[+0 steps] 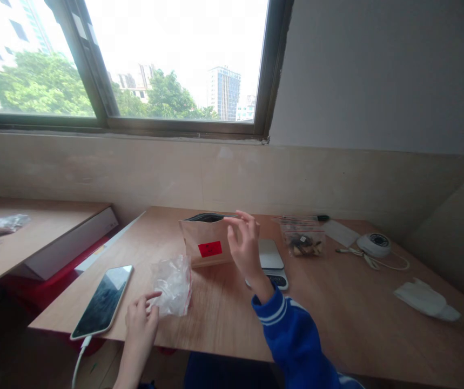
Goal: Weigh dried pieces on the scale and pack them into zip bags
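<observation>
My right hand [246,246] is the nearer one to the pouch [208,232], which stands upright at the middle of the table [337,313], toward the far edge, its red label [210,249] facing me. The relation that matters most is that hand to the pouch's mouth: the mouth gapes dark at the top, its long axis running left to right, and my fingertips sit at its right end. From my viewpoint they overlap the rim there, and I cannot tell whether any of them touches it. The fingers are parted and lightly bent, and I see nothing held between them. My left hand [141,320] is lower, at the near edge, with finger and thumb apart at the left side of the clear bag [170,286]; the forefinger seems to rest on the plastic without gripping it. The clear bag lies between that hand and the pouch, its red edge on the right running near to far, so from my left hand the pouch is far and to the right. The scale [271,254] lies just right of my right hand, the phone [104,302] to the left of my left.
</observation>
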Action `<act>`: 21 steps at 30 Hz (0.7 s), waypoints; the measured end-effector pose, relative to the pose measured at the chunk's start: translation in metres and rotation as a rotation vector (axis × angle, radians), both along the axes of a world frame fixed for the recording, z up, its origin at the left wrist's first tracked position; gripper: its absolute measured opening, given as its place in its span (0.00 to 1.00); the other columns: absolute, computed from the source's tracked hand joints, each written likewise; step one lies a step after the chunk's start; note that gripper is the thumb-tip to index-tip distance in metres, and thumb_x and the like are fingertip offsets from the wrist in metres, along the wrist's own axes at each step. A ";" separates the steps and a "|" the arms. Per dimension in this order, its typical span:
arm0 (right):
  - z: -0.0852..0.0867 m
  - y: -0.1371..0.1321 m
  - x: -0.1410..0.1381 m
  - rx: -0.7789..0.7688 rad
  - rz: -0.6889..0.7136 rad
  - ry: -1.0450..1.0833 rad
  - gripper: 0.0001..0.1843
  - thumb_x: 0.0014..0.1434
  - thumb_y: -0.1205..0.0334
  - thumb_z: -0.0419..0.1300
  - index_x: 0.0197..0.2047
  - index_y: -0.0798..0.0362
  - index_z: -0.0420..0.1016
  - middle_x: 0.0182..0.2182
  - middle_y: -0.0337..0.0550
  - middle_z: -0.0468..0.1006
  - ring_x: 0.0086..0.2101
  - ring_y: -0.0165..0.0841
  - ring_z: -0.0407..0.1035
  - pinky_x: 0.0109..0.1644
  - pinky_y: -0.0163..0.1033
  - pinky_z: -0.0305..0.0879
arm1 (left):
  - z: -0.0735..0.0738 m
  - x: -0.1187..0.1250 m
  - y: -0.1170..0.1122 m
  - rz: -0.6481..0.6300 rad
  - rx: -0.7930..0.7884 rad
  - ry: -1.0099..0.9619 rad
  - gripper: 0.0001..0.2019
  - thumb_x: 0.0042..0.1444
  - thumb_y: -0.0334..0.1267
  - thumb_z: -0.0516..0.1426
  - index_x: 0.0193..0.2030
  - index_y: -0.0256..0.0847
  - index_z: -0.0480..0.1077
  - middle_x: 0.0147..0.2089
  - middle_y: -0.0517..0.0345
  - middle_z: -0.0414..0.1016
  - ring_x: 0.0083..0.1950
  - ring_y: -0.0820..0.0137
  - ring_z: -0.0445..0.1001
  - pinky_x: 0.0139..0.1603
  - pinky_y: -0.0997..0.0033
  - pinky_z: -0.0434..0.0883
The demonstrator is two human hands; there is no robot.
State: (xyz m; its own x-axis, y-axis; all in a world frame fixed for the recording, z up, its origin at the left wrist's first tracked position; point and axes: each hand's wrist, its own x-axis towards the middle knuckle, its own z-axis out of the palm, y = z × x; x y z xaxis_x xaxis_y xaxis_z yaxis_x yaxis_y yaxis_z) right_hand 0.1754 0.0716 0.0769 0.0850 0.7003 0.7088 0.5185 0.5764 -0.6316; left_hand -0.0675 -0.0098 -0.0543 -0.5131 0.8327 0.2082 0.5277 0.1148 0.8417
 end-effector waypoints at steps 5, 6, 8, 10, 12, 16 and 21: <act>-0.052 -0.045 -0.035 -0.167 0.390 -0.081 0.12 0.62 0.65 0.50 0.45 0.50 0.73 0.48 0.47 0.69 0.50 0.36 0.66 0.56 0.42 0.63 | -0.010 0.007 0.008 -0.023 0.098 0.328 0.14 0.50 0.43 0.49 0.37 0.39 0.71 0.49 0.41 0.66 0.54 0.50 0.66 0.56 0.42 0.63; -0.065 -0.051 -0.044 -0.210 0.480 -0.186 0.13 0.61 0.64 0.54 0.49 0.50 0.72 0.53 0.48 0.67 0.53 0.37 0.65 0.57 0.43 0.63 | -0.012 0.009 0.009 -0.053 0.113 0.298 0.14 0.51 0.42 0.49 0.38 0.39 0.71 0.49 0.42 0.65 0.54 0.51 0.66 0.55 0.43 0.65; -0.088 -0.057 -0.059 -0.272 0.577 -0.388 0.23 0.57 0.58 0.61 0.56 0.50 0.67 0.61 0.51 0.60 0.59 0.44 0.59 0.60 0.48 0.60 | -0.013 0.011 0.008 -0.091 0.122 0.199 0.15 0.50 0.41 0.49 0.41 0.39 0.71 0.48 0.44 0.64 0.52 0.54 0.69 0.52 0.46 0.69; -0.104 -0.057 -0.068 -0.294 0.562 -0.505 0.28 0.56 0.57 0.63 0.59 0.50 0.64 0.64 0.52 0.56 0.62 0.46 0.53 0.63 0.52 0.56 | -0.012 0.011 0.005 -0.111 0.105 0.112 0.17 0.50 0.38 0.48 0.43 0.39 0.71 0.48 0.46 0.63 0.47 0.58 0.72 0.48 0.50 0.73; -0.113 -0.054 -0.072 -0.300 0.509 -0.541 0.23 0.58 0.60 0.61 0.57 0.51 0.67 0.63 0.51 0.59 0.62 0.44 0.53 0.64 0.51 0.55 | -0.008 0.010 0.001 -0.128 0.074 0.083 0.18 0.48 0.37 0.48 0.44 0.40 0.72 0.46 0.48 0.65 0.41 0.62 0.73 0.45 0.52 0.74; -0.122 -0.046 -0.071 -0.324 0.465 -0.555 0.18 0.60 0.59 0.59 0.54 0.51 0.71 0.57 0.50 0.68 0.58 0.42 0.60 0.62 0.49 0.59 | -0.001 0.005 -0.004 -0.142 0.034 0.113 0.19 0.47 0.38 0.49 0.42 0.40 0.74 0.44 0.49 0.68 0.36 0.64 0.74 0.42 0.56 0.75; -0.129 -0.048 -0.066 -0.377 0.426 -0.596 0.21 0.61 0.55 0.58 0.57 0.49 0.68 0.57 0.50 0.68 0.57 0.44 0.61 0.60 0.50 0.60 | 0.006 -0.014 -0.005 -0.150 -0.022 0.258 0.17 0.48 0.39 0.48 0.40 0.41 0.75 0.44 0.47 0.72 0.47 0.57 0.73 0.51 0.53 0.69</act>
